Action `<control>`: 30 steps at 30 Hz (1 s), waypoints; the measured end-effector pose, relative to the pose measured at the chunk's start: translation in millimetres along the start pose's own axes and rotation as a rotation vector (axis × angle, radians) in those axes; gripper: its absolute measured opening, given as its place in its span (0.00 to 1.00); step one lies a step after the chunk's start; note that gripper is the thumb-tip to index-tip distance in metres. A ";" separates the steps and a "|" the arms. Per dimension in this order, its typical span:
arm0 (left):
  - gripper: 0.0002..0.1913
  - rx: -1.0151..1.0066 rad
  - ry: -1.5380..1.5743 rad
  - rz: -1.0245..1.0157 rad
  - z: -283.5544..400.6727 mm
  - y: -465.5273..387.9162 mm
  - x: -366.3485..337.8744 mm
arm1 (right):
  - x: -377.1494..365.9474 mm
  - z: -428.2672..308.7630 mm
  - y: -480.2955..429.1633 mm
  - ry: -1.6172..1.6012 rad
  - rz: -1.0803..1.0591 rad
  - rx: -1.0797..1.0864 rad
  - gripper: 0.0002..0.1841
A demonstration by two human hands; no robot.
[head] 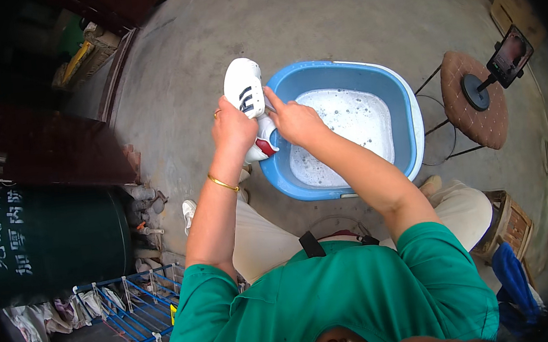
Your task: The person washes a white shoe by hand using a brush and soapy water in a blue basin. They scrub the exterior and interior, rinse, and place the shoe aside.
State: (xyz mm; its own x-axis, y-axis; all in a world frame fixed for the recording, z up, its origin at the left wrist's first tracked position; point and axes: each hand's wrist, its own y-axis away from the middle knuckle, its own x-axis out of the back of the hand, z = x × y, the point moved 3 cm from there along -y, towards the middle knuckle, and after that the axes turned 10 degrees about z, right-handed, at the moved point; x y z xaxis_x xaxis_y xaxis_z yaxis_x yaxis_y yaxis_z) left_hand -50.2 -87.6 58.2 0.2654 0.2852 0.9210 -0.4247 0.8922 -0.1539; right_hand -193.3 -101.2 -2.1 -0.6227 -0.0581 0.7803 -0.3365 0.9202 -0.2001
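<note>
A white sneaker (241,77) with dark stripes and a red heel patch is held up over the left rim of a blue plastic tub (284,170). My left hand (234,130) grips it around the middle, toe pointing away from me. Against the shoe's right side, the fingers of my right hand (299,123) close on a thin greyish piece (269,105), index finger stretched forward. Whether that piece is a tool or part of the shoe cannot be made out. Foamy water (344,129) covers the tub's bottom.
Right of the tub, a round padded stool (457,69) carries a phone (510,55) on a stand. Another white shoe (189,213) is on the concrete floor. At left are a dark green tank (73,240) with writing and a blue drying rack (133,303). A blue cloth (511,272) hangs lower right.
</note>
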 end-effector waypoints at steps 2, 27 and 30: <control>0.30 0.011 0.001 -0.010 -0.9 0.5 -1.1 | -7.8 7.6 12.8 0.041 -0.200 -0.044 0.34; 0.36 -0.021 -0.056 0.006 3.7 3.8 -3.6 | -11.9 8.0 29.3 0.009 -0.365 0.053 0.32; 0.36 -0.029 -0.020 0.010 2.7 3.4 -3.9 | -2.3 8.4 20.2 0.016 -0.096 0.062 0.32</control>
State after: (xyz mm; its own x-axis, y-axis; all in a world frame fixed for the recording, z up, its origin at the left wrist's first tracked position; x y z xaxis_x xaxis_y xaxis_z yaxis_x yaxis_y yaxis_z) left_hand -55.0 -86.6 55.1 0.2440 0.2870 0.9263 -0.4014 0.8994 -0.1730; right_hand -204.6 -85.7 -12.9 -0.5743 -0.1379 0.8069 -0.4372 0.8850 -0.1599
